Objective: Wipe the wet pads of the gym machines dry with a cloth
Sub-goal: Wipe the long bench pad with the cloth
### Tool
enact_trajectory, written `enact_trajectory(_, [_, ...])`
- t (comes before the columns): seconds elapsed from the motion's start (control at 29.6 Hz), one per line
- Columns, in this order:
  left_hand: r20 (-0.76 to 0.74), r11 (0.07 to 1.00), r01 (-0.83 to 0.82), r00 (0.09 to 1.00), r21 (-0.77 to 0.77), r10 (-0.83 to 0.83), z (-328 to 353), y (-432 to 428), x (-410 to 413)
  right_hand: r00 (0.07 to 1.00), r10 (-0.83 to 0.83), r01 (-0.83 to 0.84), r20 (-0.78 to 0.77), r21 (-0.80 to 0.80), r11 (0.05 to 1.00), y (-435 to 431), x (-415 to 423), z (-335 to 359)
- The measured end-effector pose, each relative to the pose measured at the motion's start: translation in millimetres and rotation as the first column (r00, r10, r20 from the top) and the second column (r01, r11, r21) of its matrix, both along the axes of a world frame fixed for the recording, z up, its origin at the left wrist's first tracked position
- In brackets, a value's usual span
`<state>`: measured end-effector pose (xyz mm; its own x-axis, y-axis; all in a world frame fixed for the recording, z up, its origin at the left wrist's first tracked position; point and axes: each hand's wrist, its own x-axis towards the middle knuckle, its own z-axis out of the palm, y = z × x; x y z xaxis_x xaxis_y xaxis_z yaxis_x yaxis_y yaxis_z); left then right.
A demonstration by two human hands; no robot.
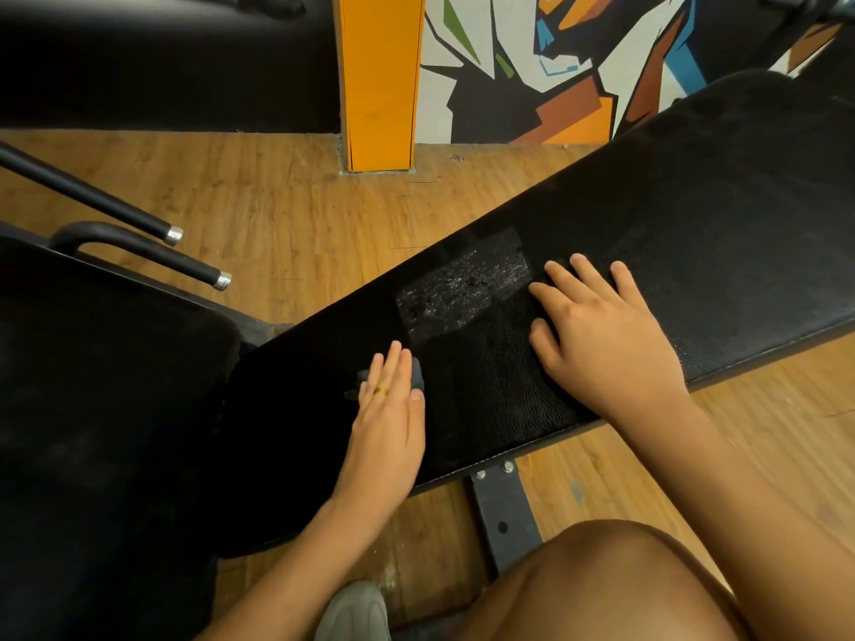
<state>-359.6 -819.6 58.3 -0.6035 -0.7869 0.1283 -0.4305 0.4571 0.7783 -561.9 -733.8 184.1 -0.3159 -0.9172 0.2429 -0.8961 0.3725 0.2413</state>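
Note:
A long black bench pad (694, 215) runs diagonally from lower left to upper right. A wet, glistening patch (462, 284) shows near its middle. My left hand (388, 418) lies flat on a small dark blue-grey cloth (418, 374) and presses it onto the pad just left of and below the wet patch. Only the cloth's edges show around my fingers. My right hand (601, 335) rests flat on the pad right of the patch, fingers spread, holding nothing.
A second black pad (92, 409) fills the lower left, with two black handles with chrome tips (221, 279) above it. The bench's metal bracket (502, 515) sits under the pad. My knee (601, 585) and shoe (354, 613) are at the bottom. An orange pillar (379, 85) stands on the wooden floor.

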Motion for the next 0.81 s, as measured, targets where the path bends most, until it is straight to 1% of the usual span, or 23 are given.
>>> enact_trajectory(0.1, [0.026,0.999,-0.047,0.999,0.021,0.046,4.1,-18.8,-19.7,1.000,0.000,0.000,0.012,-0.004,1.000,-0.2,1.1,1.2])
enact_trajectory(0.2, [0.040,0.994,-0.079,0.996,0.069,0.077,9.4,-59.8,-45.3,1.000,-0.002,0.003,0.018,-0.005,1.000,0.0,0.4,1.2])
enact_trajectory(0.3, [0.011,0.987,-0.113,0.994,0.113,0.113,15.1,-98.5,-65.5,1.000,0.002,-0.002,0.011,0.011,1.000,0.8,-0.1,2.0])
enact_trajectory(0.37, [-0.009,0.987,-0.123,0.992,0.102,0.125,15.8,-107.6,-70.9,1.000,0.006,-0.006,0.008,0.025,1.000,1.3,0.1,2.6])
enact_trajectory(0.47, [-0.004,0.990,-0.106,0.994,0.092,0.107,13.7,-95.9,-62.7,1.000,0.008,-0.008,0.007,0.028,1.000,2.0,0.4,2.8])
enact_trajectory(0.57, [0.009,0.991,-0.098,0.995,0.088,0.097,9.9,-64.1,-41.5,1.000,0.005,-0.005,0.002,0.034,0.999,2.7,0.1,2.8])
enact_trajectory(0.71, [-0.036,0.998,-0.050,0.998,0.034,0.052,1.7,-6.4,-5.1,1.000,0.007,-0.007,0.004,0.035,0.999,2.6,0.3,4.0])
enact_trajectory(0.81, [-0.045,0.999,-0.019,0.999,0.040,0.021,-2.3,4.2,3.6,1.000,0.008,-0.008,-0.003,0.037,0.999,2.2,-0.2,3.6])
